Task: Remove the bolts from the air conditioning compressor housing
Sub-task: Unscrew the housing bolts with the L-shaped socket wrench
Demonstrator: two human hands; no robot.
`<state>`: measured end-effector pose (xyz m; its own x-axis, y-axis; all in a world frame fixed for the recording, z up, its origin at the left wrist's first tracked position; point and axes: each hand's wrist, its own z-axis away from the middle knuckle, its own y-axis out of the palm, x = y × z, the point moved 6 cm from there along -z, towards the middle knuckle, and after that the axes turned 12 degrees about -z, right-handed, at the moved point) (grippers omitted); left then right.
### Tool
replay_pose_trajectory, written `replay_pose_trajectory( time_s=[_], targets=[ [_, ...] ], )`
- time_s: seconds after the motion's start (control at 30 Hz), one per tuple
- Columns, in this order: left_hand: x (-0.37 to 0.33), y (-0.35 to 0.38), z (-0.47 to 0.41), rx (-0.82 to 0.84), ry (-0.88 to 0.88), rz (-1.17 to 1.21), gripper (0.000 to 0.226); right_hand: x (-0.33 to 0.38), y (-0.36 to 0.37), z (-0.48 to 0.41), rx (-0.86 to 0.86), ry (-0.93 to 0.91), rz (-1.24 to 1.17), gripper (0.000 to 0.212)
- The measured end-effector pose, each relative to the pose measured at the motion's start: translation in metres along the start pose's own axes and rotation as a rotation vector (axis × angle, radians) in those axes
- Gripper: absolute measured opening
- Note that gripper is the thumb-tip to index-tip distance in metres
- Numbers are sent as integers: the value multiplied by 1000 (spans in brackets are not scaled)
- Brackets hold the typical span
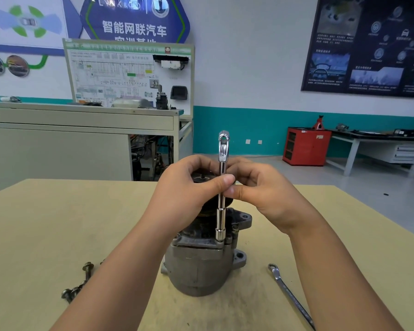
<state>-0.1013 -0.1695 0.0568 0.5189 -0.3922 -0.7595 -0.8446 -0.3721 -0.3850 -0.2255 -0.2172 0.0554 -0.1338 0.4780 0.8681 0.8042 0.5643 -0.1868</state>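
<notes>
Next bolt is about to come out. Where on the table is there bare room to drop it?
Bare table lies far left, beyond the loose bolts. Another free patch sits between the compressor and the wrench. The middle is crowded: both hands hold the socket tool over the compressor.

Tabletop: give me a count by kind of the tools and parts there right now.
Compressor: 1
Socket driver, upright, held by left hand and right hand: 1
Ring spanner: 1
Loose bolts visible: at least 3, partly hidden by the arm
Total: at least 6
</notes>
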Motion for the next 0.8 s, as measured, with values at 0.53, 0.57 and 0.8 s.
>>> replay_pose_trajectory(
  time_s=[0.53,0.57,0.8],
  targets=[
    [0,-1,0,11,5,-54,12,3,2,3,13,38,30,21],
    [0,-1,1,6,4,-57,11,3,2,3,11,37,36,20],
    [0,-3,2,-9,-15,0,9,4,2,4,4,28,20,19]
  ],
)
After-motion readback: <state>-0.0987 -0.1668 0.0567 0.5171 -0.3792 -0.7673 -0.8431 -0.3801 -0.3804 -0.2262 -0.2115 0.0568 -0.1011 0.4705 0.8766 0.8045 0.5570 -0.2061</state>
